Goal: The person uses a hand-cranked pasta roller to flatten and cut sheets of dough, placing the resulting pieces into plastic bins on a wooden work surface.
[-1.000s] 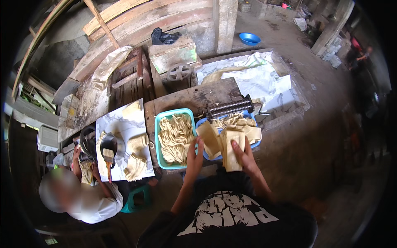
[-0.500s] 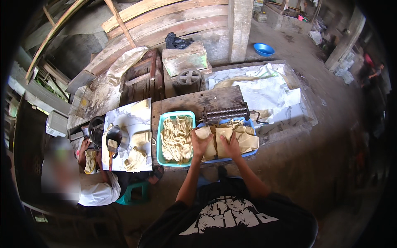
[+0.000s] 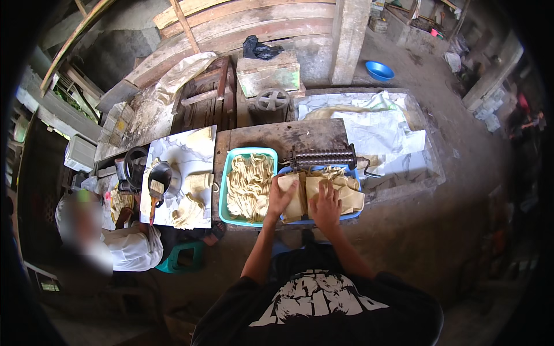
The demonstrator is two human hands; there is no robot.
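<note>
Head view: both hands lie flat, fingers spread, on a stack of pale dough sheets [image 3: 314, 193] in a blue tray [image 3: 353, 214] at the near edge of the wooden surface [image 3: 277, 135]. Left hand [image 3: 281, 199] presses the stack's left end, right hand [image 3: 326, 205] its middle; neither pinches anything. The stack's long axis runs left to right, directly ahead of the person. A ridged metal roller [image 3: 323, 157] stands just beyond it. A teal tray [image 3: 223, 190] of cut strips touches the blue one's left side. Around lie bare concrete and timber; another person sits to the left.
</note>
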